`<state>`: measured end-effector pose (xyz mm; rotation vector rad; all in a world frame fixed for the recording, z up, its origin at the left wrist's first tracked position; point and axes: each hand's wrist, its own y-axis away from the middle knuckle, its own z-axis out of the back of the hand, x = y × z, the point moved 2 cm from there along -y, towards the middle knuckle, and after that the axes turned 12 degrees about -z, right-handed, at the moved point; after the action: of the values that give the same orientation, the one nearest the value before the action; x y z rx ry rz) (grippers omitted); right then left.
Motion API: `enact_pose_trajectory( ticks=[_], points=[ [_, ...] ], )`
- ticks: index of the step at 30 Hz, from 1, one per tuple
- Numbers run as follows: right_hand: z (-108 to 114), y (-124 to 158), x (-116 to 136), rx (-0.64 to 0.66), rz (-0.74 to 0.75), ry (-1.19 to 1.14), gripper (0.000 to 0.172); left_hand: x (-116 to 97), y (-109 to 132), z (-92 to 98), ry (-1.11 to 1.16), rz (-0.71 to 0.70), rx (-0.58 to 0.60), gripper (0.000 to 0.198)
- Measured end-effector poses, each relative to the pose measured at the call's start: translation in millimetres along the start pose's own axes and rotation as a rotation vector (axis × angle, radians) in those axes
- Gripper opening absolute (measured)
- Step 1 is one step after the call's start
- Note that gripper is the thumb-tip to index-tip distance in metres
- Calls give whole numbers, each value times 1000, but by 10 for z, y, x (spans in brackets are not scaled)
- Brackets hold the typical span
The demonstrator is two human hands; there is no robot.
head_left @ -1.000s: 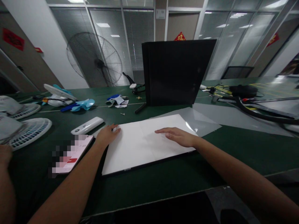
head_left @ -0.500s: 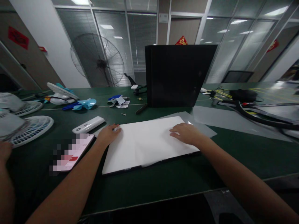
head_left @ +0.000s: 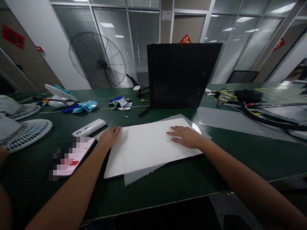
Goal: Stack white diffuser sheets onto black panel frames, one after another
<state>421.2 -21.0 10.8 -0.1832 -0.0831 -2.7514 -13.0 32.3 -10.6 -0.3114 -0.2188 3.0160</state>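
Observation:
A white sheet lies on a flat dark-edged panel on the green table. The sheet sits askew, its near corner hanging past the panel's front edge. My left hand rests on the sheet's far left corner, fingers curled loosely on it. My right hand lies flat on the sheet's right part, fingers stretched out toward the left. A clear film shows under the sheet's far right corner.
A black upright panel stands behind the sheet. A white remote-like device and a phone lie to the left. White fan grilles, blue fan blades, a standing fan, black cables and another film surround the area.
My right hand slid from mid-sheet to the right, then pulled the top sheet toward me; it now lies skewed, its near corner past the panel's front edge. My left hand stayed.

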Motion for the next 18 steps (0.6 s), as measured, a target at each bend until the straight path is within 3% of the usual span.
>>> enact_pose_trajectory(
  ticks=[8, 18],
  points=[
    [4, 42, 239, -32, -16, 106, 70, 3, -13, 6, 22, 40, -7, 74],
    [-65, 60, 425, -84, -25, 145, 82, 20, -16, -9, -7, 23, 0, 61]
  ],
)
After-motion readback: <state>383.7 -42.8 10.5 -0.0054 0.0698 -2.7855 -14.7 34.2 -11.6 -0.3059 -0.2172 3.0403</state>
